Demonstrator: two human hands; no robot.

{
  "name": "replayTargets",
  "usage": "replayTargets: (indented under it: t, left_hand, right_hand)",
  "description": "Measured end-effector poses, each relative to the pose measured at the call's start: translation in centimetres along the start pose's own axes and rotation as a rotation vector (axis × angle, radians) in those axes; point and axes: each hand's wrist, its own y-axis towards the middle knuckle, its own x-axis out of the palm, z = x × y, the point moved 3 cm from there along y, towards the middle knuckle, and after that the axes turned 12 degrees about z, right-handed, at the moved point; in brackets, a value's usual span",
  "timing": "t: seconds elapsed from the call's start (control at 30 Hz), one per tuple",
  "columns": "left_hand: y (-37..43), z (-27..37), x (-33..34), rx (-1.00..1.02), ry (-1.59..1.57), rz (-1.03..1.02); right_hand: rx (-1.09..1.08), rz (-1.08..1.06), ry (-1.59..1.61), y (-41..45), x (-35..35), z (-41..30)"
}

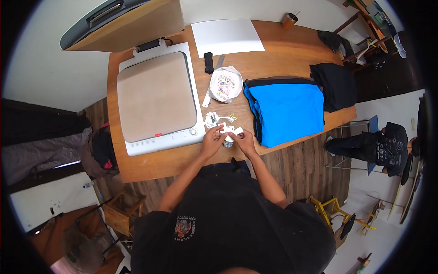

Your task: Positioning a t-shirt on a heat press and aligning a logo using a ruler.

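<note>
My left hand (215,138) and my right hand (244,139) meet near the front edge of the wooden table. Between their fingertips they hold a small white piece (232,132), perhaps a cut paper or film transfer; its kind is not plain. Just beyond my fingers lie more white cut pieces with coloured prints (212,119). A dark patterned thing shows partly under my hands. Farther back stands a white bowl-like container (235,73) with colourful scraps in it. To its left are a metal ruler (220,61), a white-handled tool (206,101) and a rolled black cloth (208,63).
An open heat press (200,132) with a beige pad stands at the left, its lid raised. Folded blue fabric (287,113) and black fabric (337,87) lie at the right. White sheets (227,36) and an orange tumbler (289,21) are at the back. Another person (379,149) stands far right.
</note>
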Motion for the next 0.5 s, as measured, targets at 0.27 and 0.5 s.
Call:
replayTargets:
  t: [0.27,0.5]
  left_hand:
    - [1.4,0.3,-1.0,-0.306,-0.271,-0.025]
    - [2.0,0.7,-1.3,0.054,-0.083,0.145]
  right_hand:
    - [0.019,-0.149,0.004,0.7,0.2,-0.7]
    - [-0.085,0.128,-0.176,2.4,-2.1,2.1]
